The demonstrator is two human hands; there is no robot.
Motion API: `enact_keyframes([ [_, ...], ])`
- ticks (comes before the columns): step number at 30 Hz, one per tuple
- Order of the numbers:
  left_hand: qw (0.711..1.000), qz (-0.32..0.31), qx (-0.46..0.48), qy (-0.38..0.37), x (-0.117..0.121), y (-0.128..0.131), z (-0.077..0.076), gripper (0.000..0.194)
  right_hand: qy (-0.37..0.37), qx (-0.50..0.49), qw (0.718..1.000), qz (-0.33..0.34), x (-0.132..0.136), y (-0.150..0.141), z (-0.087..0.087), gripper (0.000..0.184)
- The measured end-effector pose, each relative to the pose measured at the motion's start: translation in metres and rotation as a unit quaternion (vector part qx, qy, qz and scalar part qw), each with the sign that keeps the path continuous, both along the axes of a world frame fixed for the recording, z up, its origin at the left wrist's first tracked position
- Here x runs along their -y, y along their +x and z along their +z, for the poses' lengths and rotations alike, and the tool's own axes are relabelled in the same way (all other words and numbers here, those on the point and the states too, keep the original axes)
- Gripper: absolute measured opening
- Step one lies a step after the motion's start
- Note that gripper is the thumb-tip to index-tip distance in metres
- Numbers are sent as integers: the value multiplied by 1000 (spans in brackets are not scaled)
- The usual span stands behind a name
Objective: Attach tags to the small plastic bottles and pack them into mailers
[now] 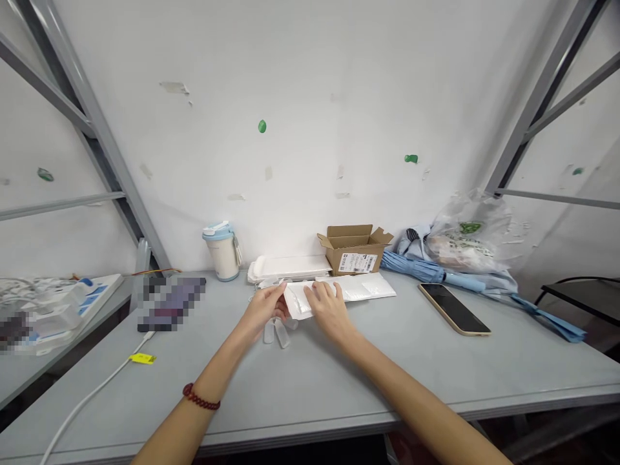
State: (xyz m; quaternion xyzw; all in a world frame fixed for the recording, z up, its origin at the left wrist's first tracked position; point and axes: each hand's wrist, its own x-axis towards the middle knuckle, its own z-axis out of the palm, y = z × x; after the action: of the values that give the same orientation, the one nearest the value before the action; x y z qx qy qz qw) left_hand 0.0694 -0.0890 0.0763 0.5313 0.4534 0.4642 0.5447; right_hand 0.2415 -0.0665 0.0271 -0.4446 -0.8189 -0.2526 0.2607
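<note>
"What's underway?"

"The left hand (264, 309) pinches the white packet (297, 301) over the surface (290, 394); the right hand (332, 315) touches it, its grip I can't tell. Adjusting that end, seemingly."

"And next?"

"Calls for a steady left, I'd say."

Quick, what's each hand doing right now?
Left hand: closed, pinching the edge of a white packet.
Right hand: curled over the white packet; whether it grips or just presses can't be told.
</note>
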Motion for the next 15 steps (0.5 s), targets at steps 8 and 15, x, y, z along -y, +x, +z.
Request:
enact_keyframes([
  [8,994,20,-69,79,-3,3,-5,38,16,-10,999,50,3,-1,1,33],
  [15,908,14,-279,313,0,6,-15,28,45,-38,995,78,-4,5,-2,19],
])
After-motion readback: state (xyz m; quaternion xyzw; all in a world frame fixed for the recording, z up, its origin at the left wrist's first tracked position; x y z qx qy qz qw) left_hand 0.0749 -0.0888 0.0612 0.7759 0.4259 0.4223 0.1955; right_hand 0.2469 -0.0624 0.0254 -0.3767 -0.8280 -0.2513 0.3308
